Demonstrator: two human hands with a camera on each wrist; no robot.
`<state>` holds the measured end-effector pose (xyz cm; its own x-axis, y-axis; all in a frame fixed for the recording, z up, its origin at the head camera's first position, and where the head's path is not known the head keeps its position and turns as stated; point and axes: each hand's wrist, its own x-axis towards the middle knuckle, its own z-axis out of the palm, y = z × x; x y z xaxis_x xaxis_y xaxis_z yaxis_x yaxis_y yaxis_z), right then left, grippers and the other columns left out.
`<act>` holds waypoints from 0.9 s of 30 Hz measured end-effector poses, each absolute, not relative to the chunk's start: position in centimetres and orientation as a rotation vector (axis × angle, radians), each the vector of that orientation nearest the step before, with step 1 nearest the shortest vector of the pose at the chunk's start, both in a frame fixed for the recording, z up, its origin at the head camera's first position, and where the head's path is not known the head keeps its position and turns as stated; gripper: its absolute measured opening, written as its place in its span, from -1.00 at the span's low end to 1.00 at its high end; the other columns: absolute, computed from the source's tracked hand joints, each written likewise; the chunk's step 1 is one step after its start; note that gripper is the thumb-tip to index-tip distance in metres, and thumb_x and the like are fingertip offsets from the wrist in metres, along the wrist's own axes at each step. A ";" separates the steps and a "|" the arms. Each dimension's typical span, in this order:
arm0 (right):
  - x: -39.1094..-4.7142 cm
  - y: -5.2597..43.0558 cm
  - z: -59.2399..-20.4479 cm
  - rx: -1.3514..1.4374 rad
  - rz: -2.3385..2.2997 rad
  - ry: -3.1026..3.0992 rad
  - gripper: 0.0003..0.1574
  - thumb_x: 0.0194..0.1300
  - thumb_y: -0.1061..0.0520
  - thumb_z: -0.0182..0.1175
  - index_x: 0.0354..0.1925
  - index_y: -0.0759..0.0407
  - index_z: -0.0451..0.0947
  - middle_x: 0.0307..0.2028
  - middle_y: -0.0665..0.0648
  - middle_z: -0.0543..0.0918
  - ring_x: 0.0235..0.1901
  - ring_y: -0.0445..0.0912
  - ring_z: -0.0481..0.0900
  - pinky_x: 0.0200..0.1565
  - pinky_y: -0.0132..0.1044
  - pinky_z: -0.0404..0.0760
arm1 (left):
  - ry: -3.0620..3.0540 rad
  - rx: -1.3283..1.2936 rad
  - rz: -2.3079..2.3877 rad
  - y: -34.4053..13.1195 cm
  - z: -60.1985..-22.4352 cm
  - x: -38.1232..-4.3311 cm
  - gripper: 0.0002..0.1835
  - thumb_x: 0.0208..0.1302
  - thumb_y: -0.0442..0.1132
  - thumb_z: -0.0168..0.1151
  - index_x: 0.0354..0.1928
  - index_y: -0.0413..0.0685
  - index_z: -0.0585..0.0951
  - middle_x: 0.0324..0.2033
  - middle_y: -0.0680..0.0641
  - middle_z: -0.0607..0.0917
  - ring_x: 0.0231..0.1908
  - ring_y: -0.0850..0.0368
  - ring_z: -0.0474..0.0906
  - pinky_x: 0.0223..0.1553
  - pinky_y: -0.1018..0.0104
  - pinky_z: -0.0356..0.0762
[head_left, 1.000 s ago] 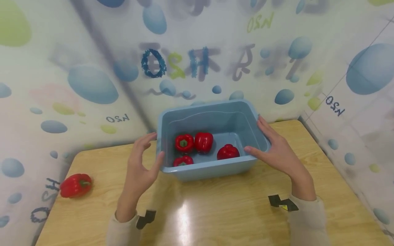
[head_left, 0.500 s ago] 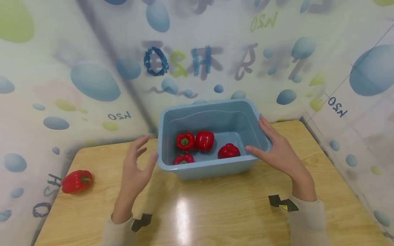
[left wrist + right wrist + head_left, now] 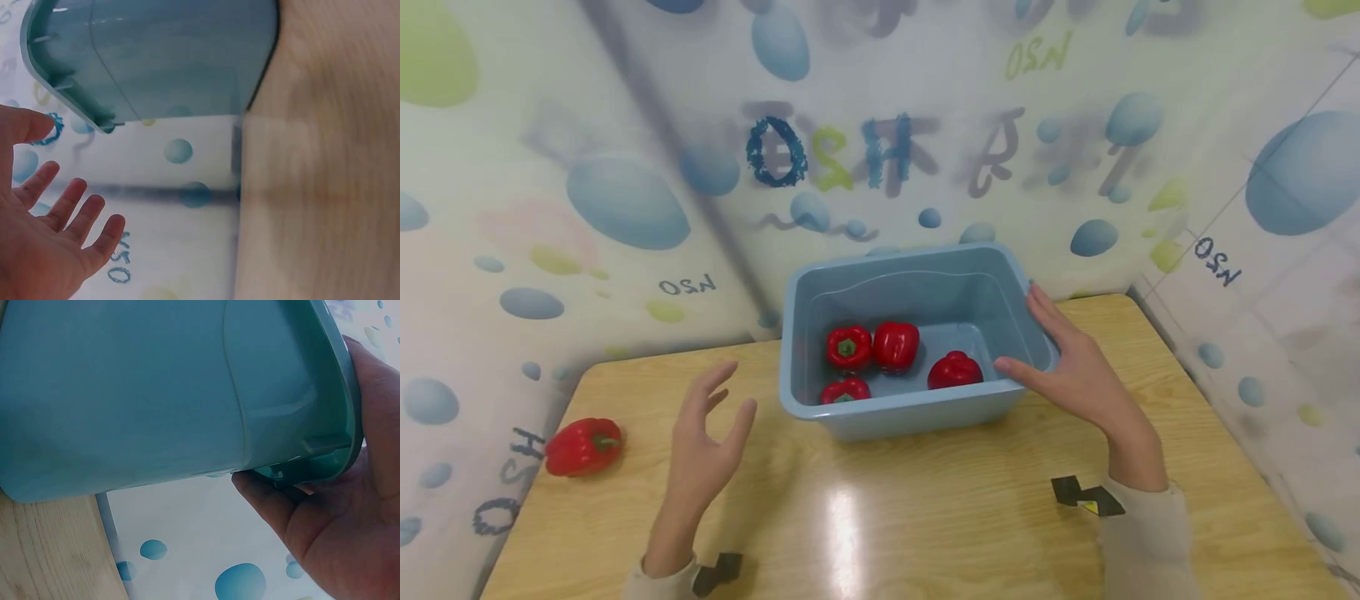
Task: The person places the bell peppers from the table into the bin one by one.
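Note:
A light blue plastic bin [image 3: 917, 422] stands on the wooden table near the wall, with several red bell peppers [image 3: 896, 347] lying on its floor. My right hand [image 3: 1078, 371] grips the bin's right end, thumb over the front rim; in the right wrist view the fingers [image 3: 265, 503] curl under the lip. My left hand [image 3: 703, 450] is apart from the bin's left end, holding nothing, its fingers loosely bent and thumb spread. In the left wrist view that hand [image 3: 44, 244] shows palm and separated fingertips, with the bin's outer wall above it.
Another red bell pepper [image 3: 584, 447] lies on its side on the table [image 3: 940, 517], left of my left hand. Behind the bin rises a wall [image 3: 715, 225] with a blue and green droplet pattern; a second wall borders the table's right side.
My left hand has let go of the bin's left rim and moved left and toward me. My right hand stays on the bin. The peppers lie as before.

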<state>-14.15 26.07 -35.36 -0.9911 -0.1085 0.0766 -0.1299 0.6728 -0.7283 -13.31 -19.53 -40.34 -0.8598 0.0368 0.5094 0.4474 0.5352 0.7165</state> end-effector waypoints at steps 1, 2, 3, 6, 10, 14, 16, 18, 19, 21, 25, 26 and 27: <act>-14.1 26.1 -35.4 0.205 1.243 -2.848 0.23 0.21 -0.25 0.38 0.61 -0.15 -0.10 0.64 -0.12 -0.11 0.62 0.18 -0.04 0.38 0.46 0.22 | -2.347 -0.388 -1.267 -19.8 -40.5 -13.1 -0.38 0.23 -0.50 0.29 0.35 -0.14 0.45 0.29 -0.13 0.52 0.34 0.36 0.37 0.28 0.64 0.38; -14.1 26.1 -35.4 0.207 1.243 -2.847 0.23 0.21 -0.25 0.38 0.61 -0.16 -0.11 0.63 -0.13 -0.11 0.61 0.18 -0.04 0.38 0.46 0.23 | -2.355 -0.381 -1.262 -20.0 -40.7 -13.0 -0.38 0.23 -0.50 0.29 0.36 -0.14 0.45 0.29 -0.12 0.52 0.34 0.38 0.37 0.28 0.65 0.37; -14.2 26.1 -35.4 0.212 1.242 -2.846 0.23 0.22 -0.25 0.38 0.61 -0.16 -0.11 0.63 -0.13 -0.12 0.61 0.19 -0.03 0.37 0.46 0.24 | -2.359 -0.378 -1.261 -20.3 -40.9 -12.9 -0.38 0.23 -0.51 0.28 0.36 -0.14 0.45 0.28 -0.15 0.52 0.34 0.38 0.36 0.28 0.66 0.36; -14.2 26.2 -35.5 0.216 1.236 -2.848 0.24 0.22 -0.25 0.38 0.61 -0.16 -0.12 0.63 -0.14 -0.13 0.61 0.21 -0.03 0.35 0.47 0.26 | -2.371 -0.373 -1.256 -20.8 -41.5 -12.6 -0.38 0.23 -0.51 0.28 0.36 -0.18 0.44 0.27 -0.23 0.51 0.34 0.40 0.35 0.28 0.68 0.33; -14.2 26.2 -35.5 0.210 1.233 -2.849 0.23 0.22 -0.26 0.37 0.61 -0.17 -0.12 0.63 -0.16 -0.12 0.61 0.20 -0.03 0.36 0.46 0.25 | -2.376 -0.357 -1.247 -21.5 -42.4 -12.2 -0.40 0.22 -0.52 0.29 0.34 -0.24 0.45 0.26 -0.22 0.51 0.34 0.40 0.34 0.29 0.69 0.32; -14.3 26.2 -35.6 0.212 1.228 -2.848 0.23 0.22 -0.26 0.37 0.61 -0.17 -0.11 0.63 -0.16 -0.12 0.61 0.20 -0.03 0.36 0.47 0.26 | -2.357 -0.334 -1.237 -22.4 -43.4 -11.8 -0.37 0.16 -0.55 0.32 0.32 -0.20 0.47 0.26 -0.19 0.52 0.34 0.40 0.34 0.30 0.71 0.28; -14.3 26.2 -35.5 0.207 1.228 -2.848 0.23 0.22 -0.27 0.37 0.61 -0.17 -0.11 0.63 -0.16 -0.12 0.61 0.20 -0.02 0.36 0.47 0.25 | -2.337 -0.323 -1.220 -22.9 -43.9 -11.6 -0.35 0.11 -0.58 0.34 0.30 -0.19 0.49 0.25 -0.22 0.54 0.33 0.41 0.34 0.31 0.71 0.26; -14.3 26.2 -35.5 0.208 1.227 -2.846 0.23 0.22 -0.26 0.37 0.61 -0.16 -0.11 0.63 -0.15 -0.12 0.60 0.21 -0.02 0.35 0.47 0.26 | -2.322 -0.293 -1.213 -23.4 -44.2 -11.4 -0.34 0.09 -0.60 0.34 0.29 -0.18 0.51 0.23 -0.24 0.55 0.32 0.42 0.35 0.31 0.71 0.25; -14.3 26.2 -35.5 0.209 1.228 -2.845 0.23 0.22 -0.26 0.37 0.61 -0.16 -0.11 0.63 -0.15 -0.11 0.60 0.21 -0.01 0.35 0.47 0.26 | -2.318 -0.277 -1.216 -23.7 -44.3 -11.3 -0.34 0.09 -0.60 0.34 0.29 -0.18 0.52 0.22 -0.24 0.55 0.31 0.43 0.35 0.31 0.72 0.25; -14.3 26.2 -35.5 0.211 1.227 -2.843 0.23 0.22 -0.27 0.37 0.61 -0.17 -0.11 0.63 -0.14 -0.11 0.60 0.21 -0.01 0.35 0.47 0.26 | -2.321 -0.237 -1.223 -24.0 -44.5 -11.0 -0.35 0.10 -0.60 0.34 0.29 -0.18 0.51 0.22 -0.23 0.55 0.31 0.43 0.35 0.30 0.73 0.26; -14.3 26.2 -35.6 0.218 1.219 -2.847 0.24 0.22 -0.27 0.36 0.61 -0.16 -0.13 0.63 -0.13 -0.12 0.60 0.23 -0.02 0.34 0.48 0.27 | -2.359 -0.114 -1.219 -24.7 -44.9 -10.2 -0.37 0.15 -0.55 0.34 0.31 -0.20 0.49 0.24 -0.19 0.54 0.32 0.46 0.34 0.29 0.73 0.28; -14.3 26.2 -35.5 0.216 1.218 -2.849 0.24 0.23 -0.28 0.36 0.61 -0.16 -0.13 0.63 -0.13 -0.13 0.60 0.23 -0.02 0.34 0.49 0.27 | -2.369 -0.081 -1.209 -24.9 -45.1 -9.9 -0.37 0.16 -0.54 0.33 0.32 -0.20 0.49 0.25 -0.18 0.54 0.33 0.47 0.34 0.29 0.73 0.29; -14.3 26.2 -35.5 0.215 1.219 -2.850 0.24 0.23 -0.28 0.36 0.61 -0.16 -0.14 0.63 -0.13 -0.13 0.60 0.23 -0.03 0.34 0.49 0.26 | -2.374 -0.050 -1.197 -25.1 -45.3 -9.6 -0.38 0.17 -0.53 0.33 0.32 -0.20 0.48 0.26 -0.13 0.54 0.33 0.49 0.34 0.29 0.73 0.30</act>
